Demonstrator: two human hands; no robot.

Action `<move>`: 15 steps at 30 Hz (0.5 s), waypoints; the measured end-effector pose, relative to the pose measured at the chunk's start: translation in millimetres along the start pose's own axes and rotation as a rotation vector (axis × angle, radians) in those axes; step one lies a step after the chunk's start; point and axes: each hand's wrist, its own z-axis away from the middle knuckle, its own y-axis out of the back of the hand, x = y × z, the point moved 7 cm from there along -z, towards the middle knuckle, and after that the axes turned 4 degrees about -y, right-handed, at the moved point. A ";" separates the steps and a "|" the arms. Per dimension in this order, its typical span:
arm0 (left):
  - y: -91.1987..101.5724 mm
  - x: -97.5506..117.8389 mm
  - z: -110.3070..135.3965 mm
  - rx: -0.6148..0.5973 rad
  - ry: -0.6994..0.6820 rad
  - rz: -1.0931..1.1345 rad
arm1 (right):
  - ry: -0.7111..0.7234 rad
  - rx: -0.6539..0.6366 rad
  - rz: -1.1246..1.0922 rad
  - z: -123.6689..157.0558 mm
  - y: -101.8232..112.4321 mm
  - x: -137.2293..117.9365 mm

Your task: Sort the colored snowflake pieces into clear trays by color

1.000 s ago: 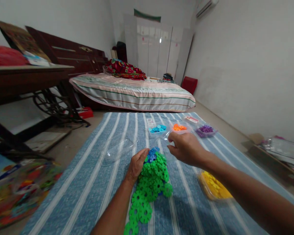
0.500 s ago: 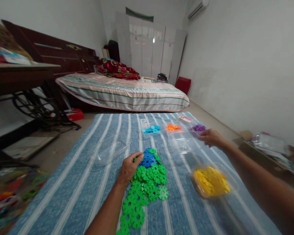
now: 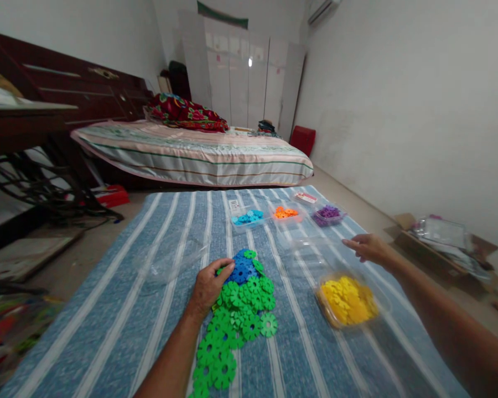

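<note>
My left hand [image 3: 209,284] rests at the left side of a pile of plastic snowflake discs, its fingers curled with a green disc [image 3: 219,271] showing between thumb and fingers. Blue discs [image 3: 243,270] lie at the far end of that pile. Green discs [image 3: 224,331] spread from there toward me. On the right, my right hand [image 3: 371,250] has its fingertips at the right edge of a clear plastic container [image 3: 309,258], which looks smeared by motion. Close below that hand stands a clear box of yellow discs [image 3: 348,301].
Light blue discs [image 3: 249,217], orange discs [image 3: 285,213] and purple discs [image 3: 327,214] sit in clear boxes along the far side. A clear plastic piece [image 3: 170,260] lies left on the striped cloth [image 3: 108,309]. An open cardboard box [image 3: 440,260] stands on the floor at right.
My right hand has come nearer and to the right, and the clear container has shifted toward me with it. My left hand stays at the pile. The view has turned slightly right.
</note>
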 end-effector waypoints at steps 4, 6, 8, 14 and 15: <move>-1.1 0.9 0.4 -0.015 0.005 -0.013 | -0.041 0.000 -0.173 27.7 2.6 44.6; -1.5 1.5 0.3 -0.018 0.009 -0.017 | -0.065 -0.137 -0.169 41.2 -13.8 65.8; -1.7 1.8 0.1 -0.016 0.009 -0.020 | -0.068 -0.275 -0.157 53.9 -32.9 77.9; -3.2 1.1 0.4 -0.010 -0.006 -0.005 | -0.055 -0.219 -0.036 80.2 -33.7 41.7; -3.4 1.0 0.7 -0.008 -0.007 -0.001 | -0.034 -0.191 0.011 84.3 -28.5 25.4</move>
